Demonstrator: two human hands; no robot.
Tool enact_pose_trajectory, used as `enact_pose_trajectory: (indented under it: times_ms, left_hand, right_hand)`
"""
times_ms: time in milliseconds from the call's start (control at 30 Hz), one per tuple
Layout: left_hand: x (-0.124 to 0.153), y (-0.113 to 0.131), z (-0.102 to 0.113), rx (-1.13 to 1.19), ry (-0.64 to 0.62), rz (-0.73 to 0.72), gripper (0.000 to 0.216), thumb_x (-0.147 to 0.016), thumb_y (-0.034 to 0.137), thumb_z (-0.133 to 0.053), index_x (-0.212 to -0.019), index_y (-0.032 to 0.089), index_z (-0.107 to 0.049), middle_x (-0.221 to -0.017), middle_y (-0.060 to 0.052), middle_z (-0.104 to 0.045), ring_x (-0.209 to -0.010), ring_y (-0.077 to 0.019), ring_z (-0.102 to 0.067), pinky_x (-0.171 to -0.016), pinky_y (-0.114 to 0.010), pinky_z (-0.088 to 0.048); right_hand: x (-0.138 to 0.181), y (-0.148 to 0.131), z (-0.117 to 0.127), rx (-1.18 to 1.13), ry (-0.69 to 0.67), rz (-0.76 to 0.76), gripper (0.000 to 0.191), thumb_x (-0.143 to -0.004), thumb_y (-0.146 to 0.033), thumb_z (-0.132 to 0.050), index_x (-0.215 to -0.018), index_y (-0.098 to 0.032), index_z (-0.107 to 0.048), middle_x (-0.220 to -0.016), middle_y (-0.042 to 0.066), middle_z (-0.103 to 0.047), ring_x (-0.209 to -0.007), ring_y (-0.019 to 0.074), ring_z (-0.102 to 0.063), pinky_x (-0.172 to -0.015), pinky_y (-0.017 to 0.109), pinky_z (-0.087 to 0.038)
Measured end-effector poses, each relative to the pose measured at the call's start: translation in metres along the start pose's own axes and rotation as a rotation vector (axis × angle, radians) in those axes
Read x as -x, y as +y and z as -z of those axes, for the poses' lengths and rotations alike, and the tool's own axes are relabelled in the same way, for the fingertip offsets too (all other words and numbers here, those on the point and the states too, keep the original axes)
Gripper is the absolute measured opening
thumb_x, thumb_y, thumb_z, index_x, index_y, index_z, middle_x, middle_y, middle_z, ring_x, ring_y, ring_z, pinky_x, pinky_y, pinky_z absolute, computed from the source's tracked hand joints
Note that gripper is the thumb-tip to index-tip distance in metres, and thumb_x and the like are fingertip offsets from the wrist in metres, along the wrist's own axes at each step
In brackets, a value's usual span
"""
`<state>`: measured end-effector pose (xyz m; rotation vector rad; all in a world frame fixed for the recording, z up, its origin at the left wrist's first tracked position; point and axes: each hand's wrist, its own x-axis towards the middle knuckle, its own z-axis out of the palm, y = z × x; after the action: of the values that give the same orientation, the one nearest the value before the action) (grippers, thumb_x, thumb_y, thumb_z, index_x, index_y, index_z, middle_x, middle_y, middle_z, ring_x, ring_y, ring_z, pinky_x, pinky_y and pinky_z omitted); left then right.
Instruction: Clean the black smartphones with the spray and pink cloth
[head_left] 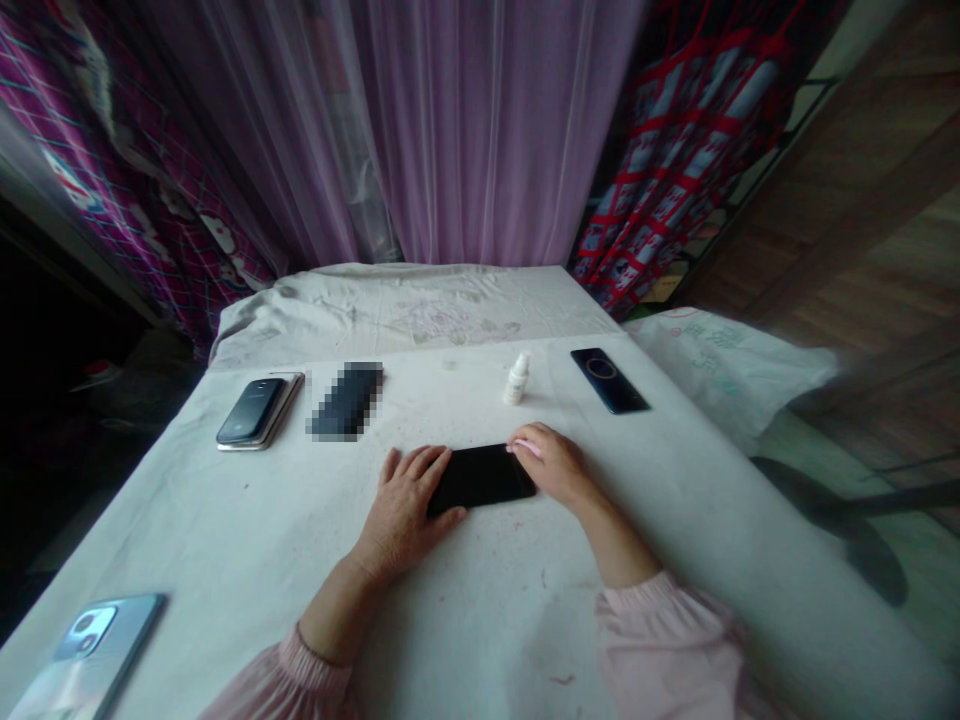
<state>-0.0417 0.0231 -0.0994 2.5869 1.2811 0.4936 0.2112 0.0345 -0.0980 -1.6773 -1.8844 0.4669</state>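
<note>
On the white-covered bench (pixel 300 545), the black phone (pixel 484 475) is lying flat between the hands, the left hand (pixel 409 500) clamping its left end between fingers and thumb, seemingly to stop it sliding. The right hand (pixel 555 465) is pinching a small pink item (pixel 529 448) at the phone's far right corner, probably for fine control, while the white bottle (pixel 517 381) is standing just beyond, apparently within reach. Both forearms are slanting inward, the left palm facing down, the right fingers curling.
</note>
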Motion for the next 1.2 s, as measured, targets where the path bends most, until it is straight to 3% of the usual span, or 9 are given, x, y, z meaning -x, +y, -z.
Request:
enact_pose_trajectory:
  times_ms: [233,467,667,833,1033,1200]
  left_hand:
    - [-0.001,0.002,0.002,0.013,0.001,0.003,0.064,-0.086,0.046,-0.058,-0.142,0.022,-0.039,-0.138,-0.013,-0.051,-0.127,-0.0316,-0.045,-0.111,-0.060,-0.017]
    - [0.000,0.001,0.002,0.011,-0.011,0.007,0.064,-0.086,0.047,-0.058,-0.141,0.021,-0.039,-0.138,-0.014,-0.051,-0.128,-0.0319,-0.045,-0.110,-0.061,-0.017]
    - [-0.001,0.002,0.003,0.008,-0.020,0.014,0.063,-0.086,0.045,-0.059,-0.141,0.021,-0.040,-0.139,-0.014,-0.051,-0.128,-0.0315,-0.044,-0.110,-0.061,-0.017]
    - [-0.002,0.002,0.003,0.011,-0.017,0.009,0.064,-0.086,0.046,-0.059,-0.141,0.021,-0.040,-0.138,-0.014,-0.051,-0.128,-0.0319,-0.044,-0.110,-0.061,-0.017]
    - [-0.001,0.001,0.003,0.016,-0.013,0.007,0.065,-0.085,0.047,-0.059,-0.142,0.022,-0.039,-0.138,-0.013,-0.052,-0.128,-0.0319,-0.044,-0.111,-0.060,-0.016]
    - [-0.001,0.001,0.002,0.012,-0.007,0.004,0.064,-0.086,0.048,-0.058,-0.142,0.022,-0.039,-0.138,-0.013,-0.051,-0.128,-0.0317,-0.044,-0.111,-0.060,-0.016]
  right_hand:
    - [0.003,0.000,0.007,-0.172,-0.036,-0.052,0.004,-0.078,-0.022,-0.057,-0.079,-0.022,-0.061,-0.080,0.000,-0.068,-0.077,0.0169,-0.062,-0.069,0.027,-0.045]
    - [0.003,0.002,0.009,-0.150,-0.063,0.038,0.014,-0.079,-0.015,-0.052,-0.077,-0.022,-0.064,-0.084,0.002,-0.066,-0.081,0.0165,-0.061,-0.075,0.028,-0.045]
    - [0.007,0.008,0.016,-0.226,-0.190,0.080,0.012,-0.075,-0.015,-0.058,-0.074,-0.021,-0.067,-0.104,0.004,-0.061,-0.098,0.0173,-0.060,-0.089,0.029,-0.043]
    - [0.004,0.006,0.010,-0.168,-0.110,0.051,0.012,-0.077,-0.016,-0.056,-0.074,-0.022,-0.067,-0.090,0.002,-0.064,-0.086,0.0161,-0.060,-0.081,0.027,-0.045]
    - [0.001,-0.004,-0.002,-0.006,0.055,-0.089,0.011,-0.082,-0.025,-0.055,-0.079,-0.024,-0.065,-0.083,0.001,-0.067,-0.077,0.0172,-0.060,-0.070,0.027,-0.042]
    - [0.001,-0.002,0.000,-0.033,0.030,-0.066,0.012,-0.082,-0.023,-0.055,-0.078,-0.024,-0.066,-0.082,0.001,-0.067,-0.075,0.0166,-0.059,-0.069,0.027,-0.043]
